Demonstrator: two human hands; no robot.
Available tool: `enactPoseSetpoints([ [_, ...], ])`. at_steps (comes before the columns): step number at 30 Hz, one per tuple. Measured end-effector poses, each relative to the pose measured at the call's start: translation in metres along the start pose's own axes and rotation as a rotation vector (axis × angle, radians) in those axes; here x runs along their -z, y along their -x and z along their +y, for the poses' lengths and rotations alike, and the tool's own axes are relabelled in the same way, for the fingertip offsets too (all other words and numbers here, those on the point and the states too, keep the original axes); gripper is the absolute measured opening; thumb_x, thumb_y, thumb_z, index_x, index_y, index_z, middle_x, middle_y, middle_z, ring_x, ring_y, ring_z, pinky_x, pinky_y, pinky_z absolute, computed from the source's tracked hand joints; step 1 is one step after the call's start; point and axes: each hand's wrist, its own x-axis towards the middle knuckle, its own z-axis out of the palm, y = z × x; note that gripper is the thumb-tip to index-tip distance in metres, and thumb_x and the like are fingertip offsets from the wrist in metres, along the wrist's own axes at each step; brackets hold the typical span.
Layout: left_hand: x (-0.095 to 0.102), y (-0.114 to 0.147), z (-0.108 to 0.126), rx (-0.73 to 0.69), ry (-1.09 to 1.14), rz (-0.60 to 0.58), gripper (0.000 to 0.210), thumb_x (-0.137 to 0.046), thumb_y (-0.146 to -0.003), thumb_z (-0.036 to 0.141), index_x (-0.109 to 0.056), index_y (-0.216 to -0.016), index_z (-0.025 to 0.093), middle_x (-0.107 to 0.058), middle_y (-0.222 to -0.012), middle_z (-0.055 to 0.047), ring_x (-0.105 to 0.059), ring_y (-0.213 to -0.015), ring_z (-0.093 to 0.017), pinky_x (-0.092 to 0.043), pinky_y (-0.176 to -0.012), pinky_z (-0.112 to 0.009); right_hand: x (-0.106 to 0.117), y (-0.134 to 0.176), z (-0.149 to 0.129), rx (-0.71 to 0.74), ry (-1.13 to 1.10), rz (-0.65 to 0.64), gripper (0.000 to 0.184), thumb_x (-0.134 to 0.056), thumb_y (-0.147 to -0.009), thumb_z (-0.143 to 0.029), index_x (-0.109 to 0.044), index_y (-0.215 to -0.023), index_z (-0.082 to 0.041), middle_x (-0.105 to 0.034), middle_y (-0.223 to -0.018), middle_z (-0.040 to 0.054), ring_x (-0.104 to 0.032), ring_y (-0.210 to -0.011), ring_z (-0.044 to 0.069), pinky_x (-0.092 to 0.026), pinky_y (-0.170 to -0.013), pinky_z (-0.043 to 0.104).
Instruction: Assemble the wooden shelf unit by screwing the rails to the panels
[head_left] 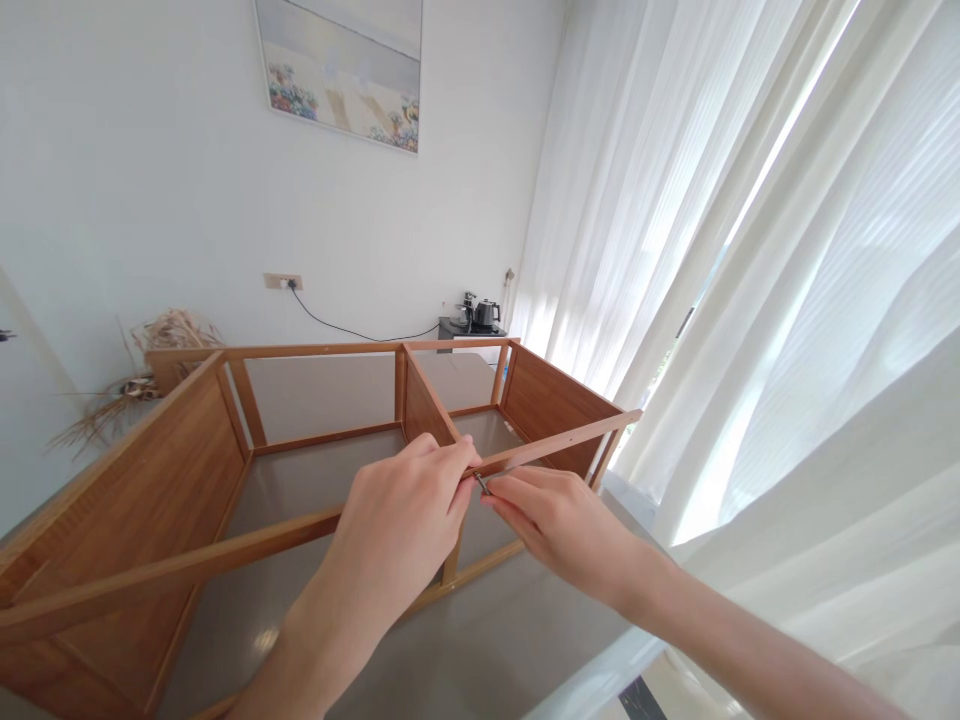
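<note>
Fingertips of the right hand point(559, 505) pinch a thin metal piece point(482, 485), slanting up-left to the front rail point(562, 441); the left hand point(409, 490) grips that rail. The wooden frame point(142, 475) (open-topped) stretches lengthwise left to right across the grey table point(517, 620).

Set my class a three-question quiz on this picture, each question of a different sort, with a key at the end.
1. Beside the wooden frame, what do the fingers of the right hand hold?
a) a cup
b) a thin metal piece
c) a cloth

2. True or false: the painting hangs higher on the wall than the socket.

3. Which stands nearer the curtain: the kettle or the dried stalks?

Key: 1. b; 2. true; 3. the kettle.
</note>
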Motion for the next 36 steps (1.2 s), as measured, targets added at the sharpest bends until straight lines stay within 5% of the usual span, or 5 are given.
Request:
enactPoseSetpoints([
  [4, 0.001, 0.0, -0.002, -0.002, 0.009, -0.016, 0.025, -0.05, -0.096, 0.02, -0.066, -0.113, 0.03, -0.071, -0.095, -0.001, -0.07, -0.074, -0.017, -0.038, -0.057, -0.026, -0.02, 0.003, -0.008, -0.307, -0.516, -0.009, 0.019, -0.055, -0.101, -0.026, -0.067, -0.087, -0.021, -0.071, -0.076, -0.0039, -0.067, -0.068, 0.01, -0.05, -0.062, 0.019],
  [10, 0.001, -0.001, -0.002, -0.002, 0.027, -0.024, 0.026, -0.051, -0.096, 0.022, -0.065, -0.115, 0.031, -0.071, -0.095, -0.001, -0.071, -0.077, -0.017, -0.039, -0.058, -0.025, -0.035, 0.009, -0.02, -0.423, -0.791, 0.102, 0.023, -0.054, -0.101, -0.034, -0.07, -0.09, -0.02, -0.074, -0.084, -0.0005, -0.071, -0.076, 0.013, -0.057, -0.073, 0.02],
  [15, 0.001, -0.002, -0.001, 0.018, 0.018, -0.023, 0.023, -0.054, -0.094, 0.023, -0.067, -0.112, 0.032, -0.073, -0.097, 0.001, -0.072, -0.076, -0.018, -0.04, -0.058, -0.026, -0.032, 0.016, -0.017, -0.374, -0.579, 0.088, 0.024, -0.054, -0.101, -0.033, -0.068, -0.087, -0.021, -0.07, -0.078, -0.0013, -0.064, -0.069, 0.011, -0.048, -0.061, 0.018],
  [19, 0.002, -0.001, 0.001, 0.011, 0.024, -0.021, 0.025, -0.052, -0.096, 0.023, -0.065, -0.115, 0.033, -0.077, -0.099, 0.004, -0.074, -0.08, -0.019, -0.041, -0.059, -0.028, -0.024, 0.016, -0.003, -0.157, -0.248, 0.099, 0.026, -0.047, -0.104, -0.031, -0.063, -0.087, -0.019, -0.057, -0.07, -0.0015, -0.047, -0.06, 0.011, -0.038, -0.057, 0.024],
  [36, 0.004, -0.002, 0.002, 0.059, 0.027, -0.079, 0.03, -0.049, -0.097, 0.028, -0.064, -0.121, 0.036, -0.08, -0.09, 0.005, -0.075, -0.076, -0.023, -0.035, -0.057, -0.029, 0.007, 0.002, -0.005, 0.125, 0.335, -0.007, 0.028, -0.041, -0.096, -0.003, -0.055, -0.076, -0.017, -0.05, -0.067, 0.0001, -0.039, -0.059, 0.014, -0.03, -0.055, 0.029],
])
